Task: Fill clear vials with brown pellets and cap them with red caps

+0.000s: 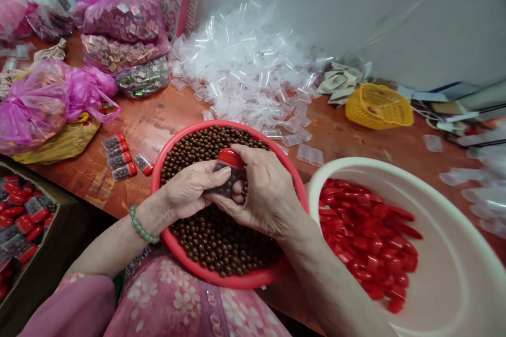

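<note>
Both hands meet over a red basin [158, 164] full of small round brown balls [221, 253]. Between them is a small clear plastic container [224, 185] with dark balls inside and a red cap [230, 157] on top. My left hand [193, 184] grips its left side, thumb across the front. My right hand [269, 189] closes round the other side, with fingers at the cap and under the base. Part of the container is hidden by the fingers. To the right, a white tub [443, 221] holds many loose red caps [367, 237].
Clear empty containers [253, 63] are heaped at the back, near a yellow basket [379, 108]. Several filled containers [119, 158] lie left of the basin; more fill a cardboard box [51, 231]. Pink bags [118, 16] of small packets stand at the back left.
</note>
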A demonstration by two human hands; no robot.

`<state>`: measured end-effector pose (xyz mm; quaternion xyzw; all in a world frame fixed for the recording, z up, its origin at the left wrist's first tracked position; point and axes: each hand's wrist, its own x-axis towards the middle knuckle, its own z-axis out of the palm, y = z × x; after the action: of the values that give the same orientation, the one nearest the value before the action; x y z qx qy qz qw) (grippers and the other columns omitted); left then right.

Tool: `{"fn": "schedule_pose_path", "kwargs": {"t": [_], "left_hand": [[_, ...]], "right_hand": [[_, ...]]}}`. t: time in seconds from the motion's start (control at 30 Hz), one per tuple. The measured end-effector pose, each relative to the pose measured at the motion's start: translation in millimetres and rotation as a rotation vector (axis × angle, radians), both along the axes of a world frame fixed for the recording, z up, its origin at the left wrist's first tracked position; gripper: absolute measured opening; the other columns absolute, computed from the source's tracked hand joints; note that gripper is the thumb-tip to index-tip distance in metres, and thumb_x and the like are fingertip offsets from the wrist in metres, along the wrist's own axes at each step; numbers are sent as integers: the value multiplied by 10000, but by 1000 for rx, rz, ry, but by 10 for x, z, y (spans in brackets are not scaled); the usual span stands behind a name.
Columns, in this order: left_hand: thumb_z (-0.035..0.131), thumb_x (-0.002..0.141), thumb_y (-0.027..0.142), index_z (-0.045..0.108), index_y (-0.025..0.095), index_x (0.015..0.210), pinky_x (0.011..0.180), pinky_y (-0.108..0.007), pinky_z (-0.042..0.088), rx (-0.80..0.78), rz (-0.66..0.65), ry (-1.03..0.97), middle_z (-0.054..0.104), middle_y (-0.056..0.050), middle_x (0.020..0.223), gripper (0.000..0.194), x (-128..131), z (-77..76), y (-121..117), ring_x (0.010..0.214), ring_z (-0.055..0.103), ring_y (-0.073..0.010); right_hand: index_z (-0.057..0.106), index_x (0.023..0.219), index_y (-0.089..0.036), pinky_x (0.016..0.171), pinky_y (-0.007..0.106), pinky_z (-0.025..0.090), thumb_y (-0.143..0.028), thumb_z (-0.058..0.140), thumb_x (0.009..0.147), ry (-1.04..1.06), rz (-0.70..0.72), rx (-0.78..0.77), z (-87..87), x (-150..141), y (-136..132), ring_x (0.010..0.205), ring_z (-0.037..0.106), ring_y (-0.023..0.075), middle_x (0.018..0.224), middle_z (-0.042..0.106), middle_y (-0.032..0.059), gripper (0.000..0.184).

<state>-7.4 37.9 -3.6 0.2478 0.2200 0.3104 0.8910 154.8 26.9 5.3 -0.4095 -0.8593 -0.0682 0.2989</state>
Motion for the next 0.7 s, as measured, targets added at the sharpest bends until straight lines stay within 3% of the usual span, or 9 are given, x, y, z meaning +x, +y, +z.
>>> {"fn": "schedule_pose_path", "kwargs": {"t": [0.4, 0.5, 0.6, 0.7], "left_hand": [[814, 723, 407, 643, 91, 781, 668, -201, 472, 63, -46, -74, 626, -34, 736, 364, 59, 123, -88, 664, 604, -92], [792, 724, 483, 647, 92, 764, 648, -209, 471, 83, -41, -59, 629, -36, 720, 420, 62, 121, -129, 651, 603, -101], [643, 791, 638, 632, 93, 682, 620, -244, 479, 41, -28, 24, 614, -49, 643, 555, 100, 101, -182, 590, 589, -120], [449, 896, 649, 581, 127, 605, 545, -261, 436, -28, -17, 105, 557, -38, 536, 612, 174, 92, -257, 492, 523, -121]], "right_hand": [[470, 1245, -145, 710, 396, 509, -485, 684, 772, 78, -8, 201, 88, 13, -82, 763, 651, 265, 895, 679, 121, 621], [477, 1209, -138, 683, 389, 515, -476, 699, 761, 50, 5, 229, 145, -1, -119, 732, 647, 257, 860, 680, 120, 603], [477, 1217, -131, 652, 389, 518, -495, 693, 770, 7, 28, 264, 142, 2, -166, 695, 642, 249, 821, 676, 110, 616], [477, 1271, -148, 648, 404, 524, -516, 697, 782, -11, 55, 268, 74, 32, -224, 707, 657, 259, 835, 682, 104, 651]]}}
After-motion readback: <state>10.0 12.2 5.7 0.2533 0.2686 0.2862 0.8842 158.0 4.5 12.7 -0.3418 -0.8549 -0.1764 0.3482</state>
